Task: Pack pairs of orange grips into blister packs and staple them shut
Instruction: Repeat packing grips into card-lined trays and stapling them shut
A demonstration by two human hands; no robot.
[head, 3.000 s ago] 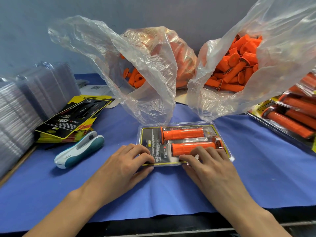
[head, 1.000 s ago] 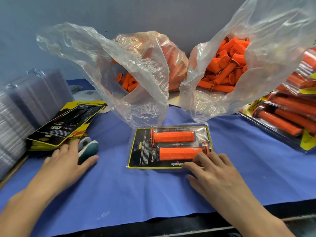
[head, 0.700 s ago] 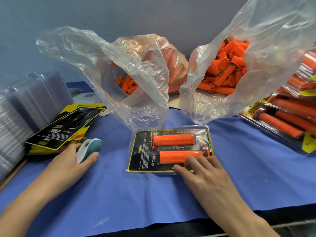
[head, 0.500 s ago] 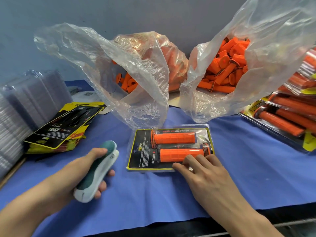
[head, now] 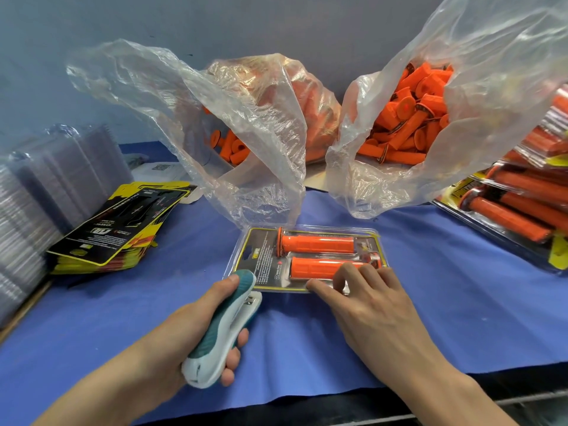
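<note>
Stapler [head: 224, 325] sat clenched in the left hand [head: 187, 330], thumb along its teal top and fingers curled under its white belly. Its mouth was at the near left corner of the blister pack [head: 261, 256], though whether the plastic lay between its lips could not be told. Just right of that, the right hand [head: 375, 315] grasped nothing; its spread fingertips pressed the pack's near edge flat onto the blue cloth [head: 461, 302]. Beyond those fingertips, inside the pack, two orange grips [head: 316, 244] lay side by side over the printed card, so the filling looked done and stapling was the step in hand. The next move would call for seating the mouth squarely over the rim, clear of the grips, then squeezing while the right hand stopped the pack from sliding; other corners would likely want the same. Farther back stood two clear bags [head: 399, 186] of loose grips [head: 412, 118]. Off to the left lay a stack of cards [head: 123, 222] and empty shells [head: 46, 186], and off to the right, finished packs [head: 522, 204].
</note>
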